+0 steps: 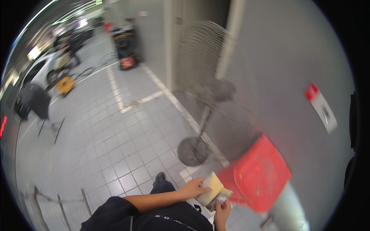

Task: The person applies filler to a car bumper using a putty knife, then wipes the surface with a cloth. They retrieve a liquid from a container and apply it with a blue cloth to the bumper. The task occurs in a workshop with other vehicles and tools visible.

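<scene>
Close to my body at the lower middle, my left hand [195, 188] grips a flat pale-yellow pad [211, 188], perhaps a sponge, with fingers on its left side. My right hand [223, 212] is pinched at a small crumpled piece, whitish and shiny like clear plastic [221, 198], just below the pad's right end. A second yellowish bit shows beside the pad. Blur hides the exact edges between these pieces. Immediately to the right stands a red plastic bin [264, 175] with a rounded lid, apart from my fingers.
Ahead, a tall pedestal fan [221, 90] stands by the grey wall, its round base [193, 151] on the tiles. Far left are a white car [42, 73], a yellow machine [64, 85], a person [72, 50] and cables. A metal frame [59, 204] is at lower left.
</scene>
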The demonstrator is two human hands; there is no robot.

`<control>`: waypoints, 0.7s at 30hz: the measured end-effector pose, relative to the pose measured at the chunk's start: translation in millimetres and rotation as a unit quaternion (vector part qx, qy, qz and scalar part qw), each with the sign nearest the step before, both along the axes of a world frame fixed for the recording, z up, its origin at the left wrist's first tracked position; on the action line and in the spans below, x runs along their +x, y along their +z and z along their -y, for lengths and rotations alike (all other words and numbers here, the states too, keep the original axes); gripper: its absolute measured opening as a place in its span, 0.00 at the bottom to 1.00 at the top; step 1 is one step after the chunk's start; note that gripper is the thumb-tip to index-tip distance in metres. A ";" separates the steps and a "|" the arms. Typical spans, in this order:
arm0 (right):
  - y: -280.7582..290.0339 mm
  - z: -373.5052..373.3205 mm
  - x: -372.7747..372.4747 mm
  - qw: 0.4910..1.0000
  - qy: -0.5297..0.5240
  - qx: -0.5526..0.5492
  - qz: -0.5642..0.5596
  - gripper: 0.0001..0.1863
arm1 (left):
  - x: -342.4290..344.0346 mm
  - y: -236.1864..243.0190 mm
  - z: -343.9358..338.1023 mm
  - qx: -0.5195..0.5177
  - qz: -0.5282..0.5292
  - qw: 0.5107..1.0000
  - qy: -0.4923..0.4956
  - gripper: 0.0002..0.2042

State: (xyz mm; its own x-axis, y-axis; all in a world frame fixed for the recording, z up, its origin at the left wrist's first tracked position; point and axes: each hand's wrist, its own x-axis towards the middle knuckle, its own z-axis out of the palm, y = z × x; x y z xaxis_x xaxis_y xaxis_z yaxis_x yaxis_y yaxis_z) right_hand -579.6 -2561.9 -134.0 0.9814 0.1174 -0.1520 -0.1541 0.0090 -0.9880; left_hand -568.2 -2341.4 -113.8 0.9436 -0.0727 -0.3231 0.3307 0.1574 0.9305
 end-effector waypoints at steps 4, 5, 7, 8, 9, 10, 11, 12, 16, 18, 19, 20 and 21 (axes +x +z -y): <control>40.6 -121.8 27.3 0.998 0.023 0.000 0.060 0.28 | 1.5 12.0 -84.7 0.061 0.076 0.976 0.195 0.22; 37.1 -157.3 36.3 0.996 0.060 0.000 0.069 0.22 | -2.2 23.4 -111.2 0.143 0.079 0.954 0.251 0.22; 37.6 -239.8 41.1 0.988 0.126 0.001 0.088 0.11 | -15.9 40.1 -170.7 0.240 0.064 0.909 0.336 0.23; 47.2 -278.8 39.2 0.970 0.220 -0.073 0.079 0.08 | -23.1 45.9 -200.3 0.251 0.051 0.894 0.367 0.23; 63.0 -312.3 39.1 0.949 0.267 -0.143 0.083 0.07 | -28.2 51.9 -226.9 0.252 0.036 0.881 0.398 0.23; 69.8 -348.5 44.0 0.955 0.262 -0.080 0.114 0.07 | -34.8 55.2 -261.1 0.243 0.020 0.876 0.417 0.23; 75.9 -385.5 49.6 0.956 0.256 -0.012 0.140 0.08 | -38.6 60.5 -288.3 0.248 0.022 0.865 0.436 0.23; 86.6 -422.0 50.9 0.967 0.200 0.087 0.128 0.10 | -44.1 66.1 -312.4 0.257 0.019 0.853 0.453 0.22; 68.8 -500.9 76.7 0.894 0.430 -0.078 0.099 0.03 | -53.6 77.2 -391.8 0.326 0.017 0.789 0.520 0.22; 77.9 -550.7 89.0 0.894 0.435 -0.040 0.098 0.01 | -49.2 67.5 -432.2 0.347 0.039 0.758 0.551 0.22; 84.4 -579.3 91.4 0.897 0.431 -0.007 0.096 0.02 | -44.5 64.6 -452.3 0.358 0.051 0.745 0.561 0.23; 90.6 -606.8 92.9 0.903 0.420 0.022 0.093 0.03 | -39.2 67.3 -469.1 0.364 0.016 0.740 0.565 0.24; 92.2 -625.5 97.5 0.907 0.408 0.051 0.089 0.04 | -33.1 66.0 -488.2 0.390 0.001 0.706 0.591 0.23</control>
